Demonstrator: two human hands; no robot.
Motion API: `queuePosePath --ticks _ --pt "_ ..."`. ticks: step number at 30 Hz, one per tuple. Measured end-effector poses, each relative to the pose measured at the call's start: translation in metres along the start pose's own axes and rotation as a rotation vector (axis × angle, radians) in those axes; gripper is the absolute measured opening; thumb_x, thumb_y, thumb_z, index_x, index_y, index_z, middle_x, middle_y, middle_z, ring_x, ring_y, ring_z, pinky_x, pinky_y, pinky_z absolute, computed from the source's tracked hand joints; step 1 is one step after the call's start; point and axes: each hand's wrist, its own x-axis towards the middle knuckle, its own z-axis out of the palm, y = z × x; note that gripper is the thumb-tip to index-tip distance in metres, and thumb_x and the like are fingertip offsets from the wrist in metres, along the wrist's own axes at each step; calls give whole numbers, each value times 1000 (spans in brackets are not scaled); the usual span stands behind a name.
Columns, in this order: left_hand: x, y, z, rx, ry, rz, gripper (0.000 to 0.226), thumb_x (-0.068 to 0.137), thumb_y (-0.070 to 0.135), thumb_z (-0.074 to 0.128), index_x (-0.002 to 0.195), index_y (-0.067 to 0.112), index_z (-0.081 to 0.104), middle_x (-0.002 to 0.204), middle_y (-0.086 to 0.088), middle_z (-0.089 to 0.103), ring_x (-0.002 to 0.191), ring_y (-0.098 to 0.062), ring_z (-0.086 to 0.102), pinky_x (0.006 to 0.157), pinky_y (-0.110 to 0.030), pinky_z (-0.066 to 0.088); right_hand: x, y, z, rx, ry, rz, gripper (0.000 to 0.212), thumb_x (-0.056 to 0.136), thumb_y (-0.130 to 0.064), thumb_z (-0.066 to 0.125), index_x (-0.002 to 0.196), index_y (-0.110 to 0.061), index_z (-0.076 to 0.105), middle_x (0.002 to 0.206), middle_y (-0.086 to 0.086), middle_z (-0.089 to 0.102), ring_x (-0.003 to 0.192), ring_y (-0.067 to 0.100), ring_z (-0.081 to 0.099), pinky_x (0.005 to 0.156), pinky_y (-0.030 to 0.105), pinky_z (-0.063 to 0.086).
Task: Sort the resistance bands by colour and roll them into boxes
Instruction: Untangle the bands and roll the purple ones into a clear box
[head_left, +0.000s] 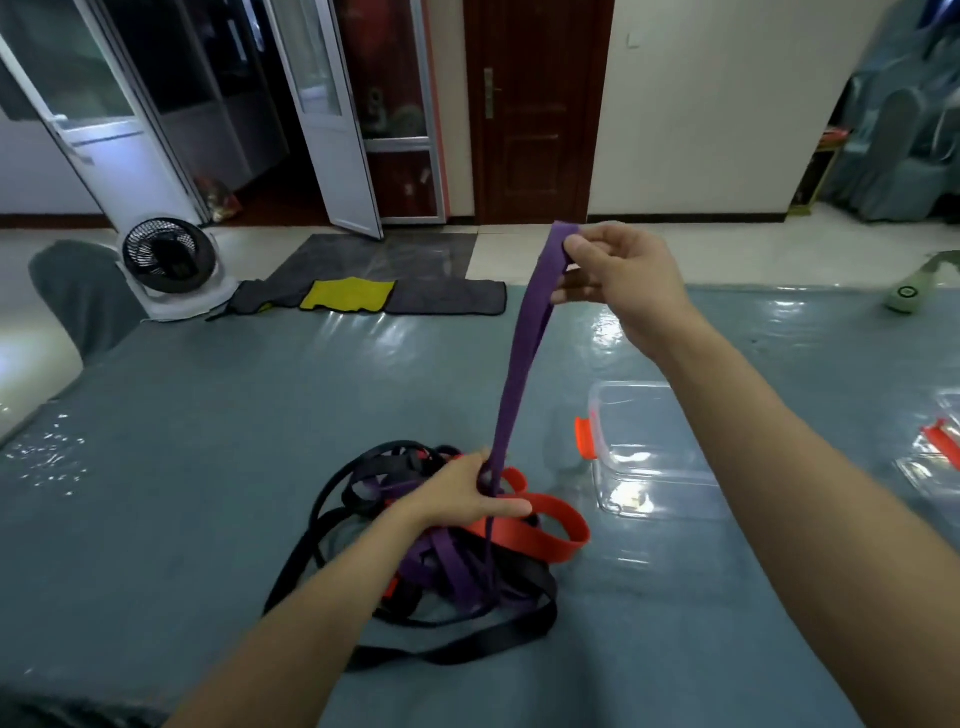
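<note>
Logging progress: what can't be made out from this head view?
Head view, pile: band count per colour unclear; the bands overlap and the left hand covers some.
Head view, purple band pinched by the right hand: its lower end is lost in the tangle.
Head view, clear box: its right side is hidden by the right forearm.
Head view, second container: cut off by the right edge.

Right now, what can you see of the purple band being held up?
The purple band is a flat, matte, rubbery-looking strap, doubled into two layers. The right hand pinches its top end; it runs taut, slightly slanted, down to the left hand, which grips it just above the tangled pile of black, red and purple bands. Its lower end vanishes into that pile.
</note>
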Motion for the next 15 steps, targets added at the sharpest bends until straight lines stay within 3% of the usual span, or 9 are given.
queuePosePath --ticks 2,5,7,9,10,12,14,15 --pt "13 4 18 15 106 40 30 102 39 76 114 12 74 101 2 80 96 -9 75 97 -36 58 -1 -1 -11 6 23 -3 12 108 -14 64 110 -5 72 89 14 82 79 33 81 75 43 68" --pt "18 15 1 -52 201 10 34 111 33 62 95 4 69 81 -10 80 81 -19 80 90 -46 64 -6 8 -37 -97 205 101 12 103 -13 69 94 -5 72 75 11 80 71 32 81 74 48 69" --pt "14 28 -33 47 273 30 34 106 38 69 91 7 67 66 -4 68 58 -11 66 69 -38 59 -13 21 -61 -481 216 230 23 98 -20 73 81 -6 75 66 9 78 64 30 80 74 51 69" --pt "8 50 -72 284 332 108 32 99 46 78 85 19 67 62 8 56 51 -2 48 57 -30 43 -21 34 -71 -1052 82 306 30 93 -32 76 76 -7 78 63 8 76 63 27 79 72 46 68" --pt "5 65 -91 388 330 139 34 95 50 81 81 22 66 60 10 53 52 -3 47 55 -28 37 -25 39 -67 -1211 50 270 32 90 -38 78 80 -7 78 68 8 78 70 28 79 74 44 67" --pt "3 97 -121 563 270 154 41 87 56 87 73 27 62 62 10 55 56 -5 50 55 -31 35 -27 41 -50 -1149 -14 87 52 84 -55 84 113 -13 77 104 4 81 101 26 76 91 43 62" --pt "0 123 -136 710 207 125 40 80 53 93 72 29 62 70 9 62 65 -7 56 59 -33 43 -23 35 -24 -935 -269 -38 96 76 -68 87 155 -24 52 152 -3 62 138 18 58 115 36 47" --pt "0 133 -140 764 196 118 38 77 49 95 76 29 63 75 9 64 71 -9 58 63 -35 47 -19 32 -11 -854 -397 -61 111 74 -68 88 165 -29 37 164 -7 49 148 13 47 119 29 38"
